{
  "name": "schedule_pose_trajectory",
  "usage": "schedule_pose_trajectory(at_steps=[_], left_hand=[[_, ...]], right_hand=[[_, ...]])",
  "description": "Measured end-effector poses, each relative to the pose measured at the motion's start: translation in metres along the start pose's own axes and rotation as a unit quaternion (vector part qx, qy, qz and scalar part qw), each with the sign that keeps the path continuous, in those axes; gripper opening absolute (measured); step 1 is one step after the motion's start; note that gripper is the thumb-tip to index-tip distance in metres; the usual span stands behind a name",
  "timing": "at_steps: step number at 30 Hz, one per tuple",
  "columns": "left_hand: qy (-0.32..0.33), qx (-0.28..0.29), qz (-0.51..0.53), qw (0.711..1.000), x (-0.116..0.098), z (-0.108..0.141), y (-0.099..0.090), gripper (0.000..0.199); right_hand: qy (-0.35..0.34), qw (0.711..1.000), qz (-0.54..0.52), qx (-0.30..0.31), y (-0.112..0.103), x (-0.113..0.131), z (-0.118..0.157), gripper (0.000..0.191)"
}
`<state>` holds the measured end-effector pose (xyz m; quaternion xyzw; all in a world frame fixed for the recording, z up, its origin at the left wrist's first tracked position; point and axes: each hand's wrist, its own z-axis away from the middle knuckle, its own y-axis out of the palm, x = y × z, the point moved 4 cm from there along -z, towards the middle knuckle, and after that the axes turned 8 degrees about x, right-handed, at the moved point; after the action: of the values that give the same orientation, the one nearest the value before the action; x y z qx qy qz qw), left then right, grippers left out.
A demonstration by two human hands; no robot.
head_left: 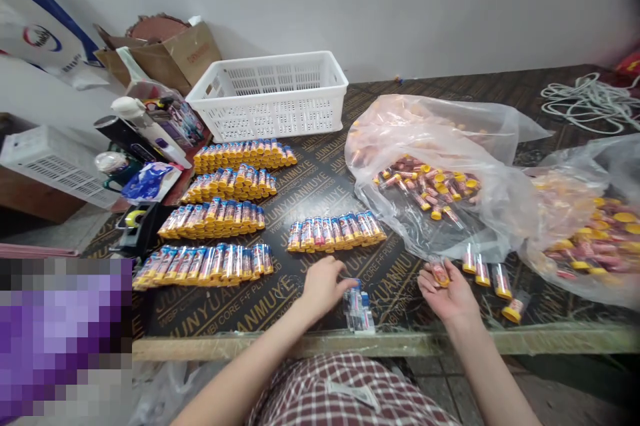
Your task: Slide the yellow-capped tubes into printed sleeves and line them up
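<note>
My left hand is just in front of a row of small clear tubes with yellow and blue ends, its fingers bent; whether it holds anything is unclear. Beside its thumb lies a small pile of clear pieces with blue parts at the table's front edge. My right hand, palm up, holds a tube with a yellow cap in its fingers. Several loose clear tubes with yellow caps lie to its right. Behind it, an open plastic bag contains many yellow-capped tubes.
Stacked rows of tubes fill the table's left part. A white basket stands behind them. Bottles and a tape dispenser are at the left. Another bag of tubes and a coiled rope are at the right.
</note>
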<state>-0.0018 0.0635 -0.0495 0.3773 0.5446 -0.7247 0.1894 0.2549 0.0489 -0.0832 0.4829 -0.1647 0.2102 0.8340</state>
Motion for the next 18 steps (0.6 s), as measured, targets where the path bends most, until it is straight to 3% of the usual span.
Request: schedule_pose_trajectory(at_steps=[2, 5, 9, 13, 18], left_hand=[[-0.006, 0.019, 0.0, 1.0, 0.001, 0.006, 0.019, 0.011], [-0.014, 0.027, 0.0, 1.0, 0.007, 0.01, 0.029, 0.01], [-0.008, 0.048, 0.006, 0.999, 0.013, 0.013, 0.031, 0.009], [-0.017, 0.055, -0.008, 0.998, 0.015, 0.017, 0.035, 0.007], [-0.007, 0.017, 0.005, 1.0, 0.008, 0.02, 0.031, 0.009]], right_hand=[[0.023, 1.0, -0.015, 0.003, 0.002, -0.004, 0.0, 0.033], [0.029, 0.999, -0.015, 0.01, 0.007, -0.007, 0.001, 0.034], [0.001, 1.0, 0.023, -0.008, 0.007, -0.007, 0.002, 0.036], [0.001, 1.0, 0.028, 0.014, 0.008, -0.011, 0.001, 0.037], [0.0, 0.996, 0.08, 0.041, 0.012, -0.015, -0.001, 0.039]])
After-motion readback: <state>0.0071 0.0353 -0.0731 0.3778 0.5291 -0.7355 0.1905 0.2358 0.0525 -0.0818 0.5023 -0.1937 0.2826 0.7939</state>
